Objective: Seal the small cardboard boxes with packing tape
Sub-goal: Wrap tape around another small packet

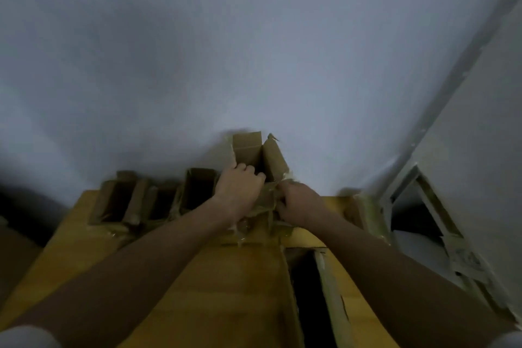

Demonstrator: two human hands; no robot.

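A small cardboard box [255,154] stands at the far edge of the wooden table [214,277], its flaps up and its top open. My left hand [237,192] grips the box's near left flap with curled fingers. My right hand [296,202] holds the box's lower right side, where crinkled clear tape [248,224] clings to the cardboard. The frame is blurred, and no tape roll is visible.
Several open small boxes [118,200] [197,189] line the table's far left edge. A long open box [310,291] lies at the near right, another box [356,209] at the far right. A pale wall rises behind, with a white frame [429,206] to the right.
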